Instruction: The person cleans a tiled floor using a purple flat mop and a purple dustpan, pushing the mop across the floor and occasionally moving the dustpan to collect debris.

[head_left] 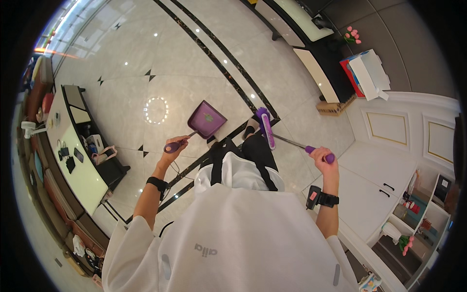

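My left hand [175,145] is closed round the handle of a purple dustpan [209,121]. The pan's open tray faces up, ahead of my feet, with a small green and pinkish mark or item in its middle; I cannot tell which. In my right hand [324,158] is the purple grip of a broom [267,127], fingers wrapped round it. Its metal stick runs left to a purple and white head with bristles, close beside my foot. Whether the dustpan and the broom head touch the floor is hard to tell from above.
A low table [80,165] with small items stands at left, before a brown sofa [53,207]. At upper right is a long cabinet [316,73], with a white box [368,73] and a cardboard box [335,105] nearby. White cupboards [374,180] line the right. Dark strips cross the tiled floor [131,73].
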A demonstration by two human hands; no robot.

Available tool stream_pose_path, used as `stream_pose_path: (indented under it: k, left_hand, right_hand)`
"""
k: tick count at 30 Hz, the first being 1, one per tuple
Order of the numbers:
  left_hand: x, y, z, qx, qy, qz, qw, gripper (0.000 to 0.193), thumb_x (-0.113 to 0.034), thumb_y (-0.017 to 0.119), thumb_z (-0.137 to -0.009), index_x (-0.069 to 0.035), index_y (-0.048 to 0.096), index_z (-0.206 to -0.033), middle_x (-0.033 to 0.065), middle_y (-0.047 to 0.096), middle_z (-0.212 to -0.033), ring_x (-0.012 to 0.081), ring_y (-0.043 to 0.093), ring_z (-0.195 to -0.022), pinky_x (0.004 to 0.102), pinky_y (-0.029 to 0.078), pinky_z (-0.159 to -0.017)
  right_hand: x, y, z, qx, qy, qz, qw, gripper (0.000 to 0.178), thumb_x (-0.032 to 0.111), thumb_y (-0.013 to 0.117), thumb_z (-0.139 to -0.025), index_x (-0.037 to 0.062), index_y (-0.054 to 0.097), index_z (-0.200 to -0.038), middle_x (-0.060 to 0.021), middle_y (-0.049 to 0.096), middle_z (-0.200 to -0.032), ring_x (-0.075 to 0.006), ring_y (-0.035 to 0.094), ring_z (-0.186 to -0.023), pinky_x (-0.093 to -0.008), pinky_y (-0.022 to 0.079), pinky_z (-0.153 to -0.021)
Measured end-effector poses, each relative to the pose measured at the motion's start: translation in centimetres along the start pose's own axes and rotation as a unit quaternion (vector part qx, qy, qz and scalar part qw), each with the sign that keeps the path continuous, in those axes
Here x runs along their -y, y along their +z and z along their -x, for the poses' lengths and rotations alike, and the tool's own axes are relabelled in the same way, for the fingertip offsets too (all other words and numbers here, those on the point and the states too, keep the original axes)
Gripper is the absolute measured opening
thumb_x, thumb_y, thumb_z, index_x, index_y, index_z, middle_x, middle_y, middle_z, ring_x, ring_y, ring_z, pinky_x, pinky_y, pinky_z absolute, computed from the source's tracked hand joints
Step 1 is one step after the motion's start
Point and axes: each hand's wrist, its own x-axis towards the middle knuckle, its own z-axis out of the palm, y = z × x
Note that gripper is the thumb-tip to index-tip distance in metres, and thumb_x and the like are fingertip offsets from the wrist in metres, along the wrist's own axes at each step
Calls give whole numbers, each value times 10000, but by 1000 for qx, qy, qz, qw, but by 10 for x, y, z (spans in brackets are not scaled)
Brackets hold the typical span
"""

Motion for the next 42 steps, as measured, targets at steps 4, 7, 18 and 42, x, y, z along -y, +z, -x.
stream_pose_path:
  k: [4,7,18,42]
  left_hand:
    - [-5,-4,-2,8,9,-30,999,210,-6,622,-814,-14,639,-1023,14,597,-762,67,530,-713,207,437,-666]
    - [-5,-10,2,18,6,-35,999,207,-4,621,-816,-13,639,-1022,4,591,-763,63,525,-716,201,435,-673]
    - [3,-5,-1,34,16,-13,999,219,8,627,-805,1,633,-1024,5,594,-781,51,524,-741,201,446,-701]
    - [-83,41,-32,105,116,-70,985,275,22,646,-735,-13,656,-1007,105,661,-791,170,632,-720,276,499,-699]
  right_hand:
    - [12,-29,51,-5,7,-17,1000,734,54,484,-885,58,-22,-1417,-75,430,-747,-150,500,-518,-245,486,-426]
    - [7,-47,83,19,20,-39,999,358,58,484,-884,-22,213,-1105,-81,433,-750,-146,510,-528,-244,504,-448]
    - [-44,-79,171,106,-44,-6,993,429,83,464,-906,-151,214,-1165,-122,422,-838,-149,524,-554,-238,538,-488]
    - [-3,-73,139,86,-77,130,985,180,62,504,-886,-50,386,-809,-88,448,-757,-122,529,-522,-202,501,-454]
